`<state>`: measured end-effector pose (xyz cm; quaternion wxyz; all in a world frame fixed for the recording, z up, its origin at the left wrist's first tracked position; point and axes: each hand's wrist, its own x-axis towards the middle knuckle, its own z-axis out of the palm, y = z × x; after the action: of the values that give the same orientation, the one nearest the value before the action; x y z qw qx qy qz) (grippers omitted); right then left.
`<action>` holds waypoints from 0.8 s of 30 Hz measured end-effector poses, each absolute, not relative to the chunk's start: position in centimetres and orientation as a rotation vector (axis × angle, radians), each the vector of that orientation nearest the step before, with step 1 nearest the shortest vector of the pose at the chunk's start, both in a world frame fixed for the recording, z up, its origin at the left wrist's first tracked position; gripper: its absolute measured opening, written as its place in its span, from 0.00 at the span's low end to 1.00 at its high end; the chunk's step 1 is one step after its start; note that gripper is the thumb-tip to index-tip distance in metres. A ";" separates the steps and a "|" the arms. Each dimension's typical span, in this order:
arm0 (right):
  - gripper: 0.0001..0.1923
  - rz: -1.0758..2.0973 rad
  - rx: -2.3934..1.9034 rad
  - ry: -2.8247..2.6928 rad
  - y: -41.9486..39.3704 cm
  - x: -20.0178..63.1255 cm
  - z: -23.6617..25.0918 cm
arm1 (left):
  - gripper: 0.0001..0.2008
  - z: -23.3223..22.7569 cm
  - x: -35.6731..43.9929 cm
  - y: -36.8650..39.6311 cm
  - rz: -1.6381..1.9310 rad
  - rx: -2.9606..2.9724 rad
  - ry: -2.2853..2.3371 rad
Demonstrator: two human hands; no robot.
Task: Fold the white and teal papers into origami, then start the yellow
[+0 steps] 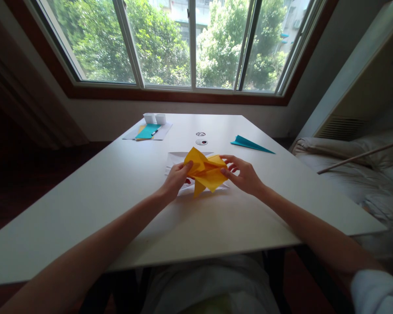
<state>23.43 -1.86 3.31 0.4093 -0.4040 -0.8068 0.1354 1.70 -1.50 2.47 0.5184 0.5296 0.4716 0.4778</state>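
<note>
Between my two hands is a piece of folded yellow paper (205, 169), with pointed flaps sticking out at several sides. My left hand (179, 175) pinches its left edge, thumb on top. At the right edge, my right hand (238, 172) grips it between thumb and fingers. Beneath the yellow paper lies a creased white sheet (174, 158) on the white table (118, 192); the paper and my hands cover much of it.
A folded blue paper (250, 145) with a long point lies at the right. Two small round items, one a disc (201, 142), sit beyond my hands. Farther left are blue sheets (148, 131), a pen (155, 132) and white boxes (154, 118). A window (163, 48) fills the back.
</note>
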 end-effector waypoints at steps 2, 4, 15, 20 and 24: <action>0.20 0.424 -1.031 -1.990 -1.8 23.5 3.3 | 0.21 2.6 1.6 -1.5 1.143 1.252 1.155; 0.18 0.485 -1.039 -1.923 -1.8 23.5 3.2 | 0.18 2.6 1.5 -1.5 1.106 1.288 1.169; 0.12 0.697 -1.043 -1.875 -1.9 23.2 2.8 | 0.15 2.6 1.4 -1.8 1.197 1.705 1.127; 0.15 0.756 -1.045 -1.904 -1.6 23.4 2.8 | 0.17 2.4 1.1 -1.4 1.260 1.596 1.086; 0.17 0.833 -1.033 -1.914 -1.3 23.7 2.8 | 0.16 2.3 1.1 -1.1 1.290 1.545 1.117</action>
<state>23.66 -1.30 2.80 0.3954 -0.4073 -0.7549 0.3285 1.08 -1.07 2.27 0.4074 0.6129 0.4431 0.5119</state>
